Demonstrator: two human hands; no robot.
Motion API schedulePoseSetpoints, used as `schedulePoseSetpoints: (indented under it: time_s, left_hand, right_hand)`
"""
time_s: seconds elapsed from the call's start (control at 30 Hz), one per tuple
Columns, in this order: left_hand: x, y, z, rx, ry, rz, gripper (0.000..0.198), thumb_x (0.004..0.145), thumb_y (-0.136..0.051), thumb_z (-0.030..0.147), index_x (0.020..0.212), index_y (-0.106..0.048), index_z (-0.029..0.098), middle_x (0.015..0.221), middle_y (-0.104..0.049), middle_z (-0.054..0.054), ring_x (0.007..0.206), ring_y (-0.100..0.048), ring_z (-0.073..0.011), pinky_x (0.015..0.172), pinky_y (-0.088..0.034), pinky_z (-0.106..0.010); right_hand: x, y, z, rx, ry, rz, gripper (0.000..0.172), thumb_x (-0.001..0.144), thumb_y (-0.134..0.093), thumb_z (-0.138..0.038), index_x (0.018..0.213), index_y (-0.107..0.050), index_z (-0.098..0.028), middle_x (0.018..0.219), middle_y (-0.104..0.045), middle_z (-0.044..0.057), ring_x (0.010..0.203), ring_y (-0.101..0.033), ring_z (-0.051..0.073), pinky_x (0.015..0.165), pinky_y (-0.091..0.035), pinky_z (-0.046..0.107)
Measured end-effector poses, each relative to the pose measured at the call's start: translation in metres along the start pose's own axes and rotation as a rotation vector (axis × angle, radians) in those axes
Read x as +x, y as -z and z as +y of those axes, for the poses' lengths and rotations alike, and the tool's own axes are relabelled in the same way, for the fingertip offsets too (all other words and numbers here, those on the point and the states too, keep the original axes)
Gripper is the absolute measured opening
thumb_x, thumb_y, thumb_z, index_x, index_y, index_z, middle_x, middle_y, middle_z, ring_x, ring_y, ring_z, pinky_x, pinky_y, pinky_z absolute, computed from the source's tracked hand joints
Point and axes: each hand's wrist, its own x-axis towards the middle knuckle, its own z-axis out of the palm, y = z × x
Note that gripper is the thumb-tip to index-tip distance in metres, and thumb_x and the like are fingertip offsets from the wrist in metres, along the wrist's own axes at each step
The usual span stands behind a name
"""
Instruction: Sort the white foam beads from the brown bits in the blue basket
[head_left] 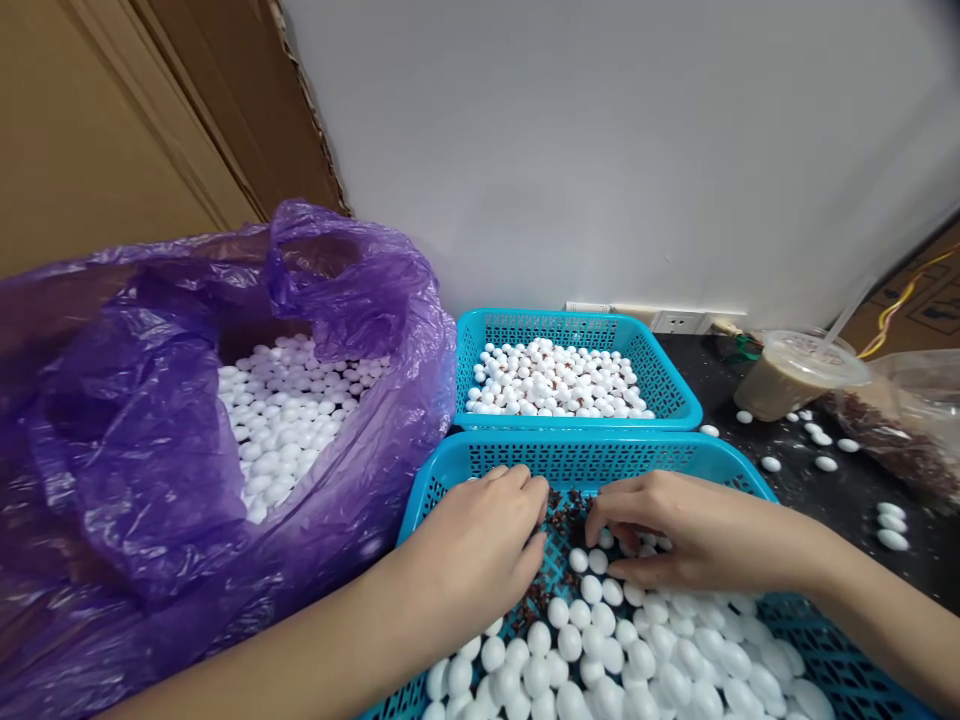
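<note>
Two bare forearms reach in from the lower corners toward a blue plastic mesh basket [840, 650] heaped with smooth, egg-shaped white beads [570, 640]. The left hand [480, 540] is arched over the basket's far side, with its fingers pressed together and their tips angled down at crumbly dark brown bits [562, 515]. Whether those fingers pinch anything cannot be told. The right hand [664, 530] is spread and curved, thumb and fingers apart, its fingertips among the beads just beside the brown bits.

Beyond stands a second blue mesh basket [577, 330], filled with smaller white beads flecked with brown. To the left, a crinkled, translucent purple plastic bag [337, 300] gapes open around a mass of white beads [285, 420].

On the dark tabletop [847, 510] to the right lie scattered loose beads [892, 525], a milky drink in a lidded plastic cup [787, 375] with a straw, and a clear plastic bag [892, 440] holding brown bits.
</note>
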Motion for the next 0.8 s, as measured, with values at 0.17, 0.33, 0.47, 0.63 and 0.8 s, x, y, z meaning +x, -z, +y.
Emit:
schedulePoseSetpoints:
  time_s: [0.17, 0.33, 0.47, 0.63, 0.8]
  left_hand:
    - [0.0008, 0.0023, 0.0012, 0.015, 0.002, -0.02, 0.011, 0.079, -0.042, 0.015, 0.078, -0.053, 0.015, 0.08, -0.056, -0.005, 0.074, -0.055, -0.0202, 0.06, -0.041, -0.031]
    - [-0.0009, 0.0009, 0.0005, -0.067, -0.039, 0.041, 0.011, 0.077, -0.041, 0.013, 0.075, -0.052, 0.016, 0.072, -0.055, -0.003, 0.07, -0.054, -0.0183, 0.059, -0.039, -0.029]
    - [-0.0018, -0.0017, -0.0012, -0.205, -0.086, 0.04, 0.01, 0.077, -0.044, 0.012, 0.072, -0.05, 0.017, 0.073, -0.055, 0.0, 0.069, -0.053, -0.0154, 0.058, -0.038, -0.026]
    - [-0.002, -0.0012, -0.0024, -0.352, -0.19, 0.084, 0.011, 0.076, -0.048, 0.008, 0.078, -0.053, 0.018, 0.082, -0.058, 0.001, 0.077, -0.055, -0.0139, 0.066, -0.041, -0.025]
    - [-0.0009, 0.003, -0.0013, -0.497, -0.289, 0.163, 0.023, 0.078, -0.047, 0.005, 0.092, -0.057, 0.02, 0.088, -0.061, 0.0, 0.081, -0.057, -0.013, 0.073, -0.044, -0.025]
  right_hand:
    - [-0.0006, 0.0007, -0.0007, -0.01, 0.003, -0.006, 0.012, 0.08, -0.057, -0.02, 0.092, -0.057, -0.02, 0.079, -0.056, -0.001, 0.065, -0.049, 0.01, 0.055, -0.036, 0.021]
    - [-0.0027, 0.0046, -0.0058, 0.031, 0.0, 0.057, 0.015, 0.076, -0.058, -0.016, 0.09, -0.053, -0.019, 0.084, -0.054, -0.001, 0.069, -0.049, 0.011, 0.06, -0.039, 0.022]
    - [-0.0036, 0.0054, -0.0082, 0.074, 0.024, 0.111, 0.019, 0.074, -0.059, -0.015, 0.091, -0.053, -0.019, 0.083, -0.056, -0.002, 0.071, -0.05, 0.011, 0.062, -0.041, 0.023]
    - [-0.0033, 0.0039, -0.0075, 0.092, 0.031, 0.132, 0.017, 0.074, -0.059, -0.014, 0.088, -0.053, -0.019, 0.082, -0.057, -0.002, 0.07, -0.051, 0.012, 0.063, -0.042, 0.024]
    - [-0.0033, 0.0038, -0.0077, 0.066, 0.036, 0.179, 0.012, 0.075, -0.06, -0.017, 0.085, -0.053, -0.019, 0.077, -0.055, -0.001, 0.07, -0.052, 0.013, 0.062, -0.043, 0.025]
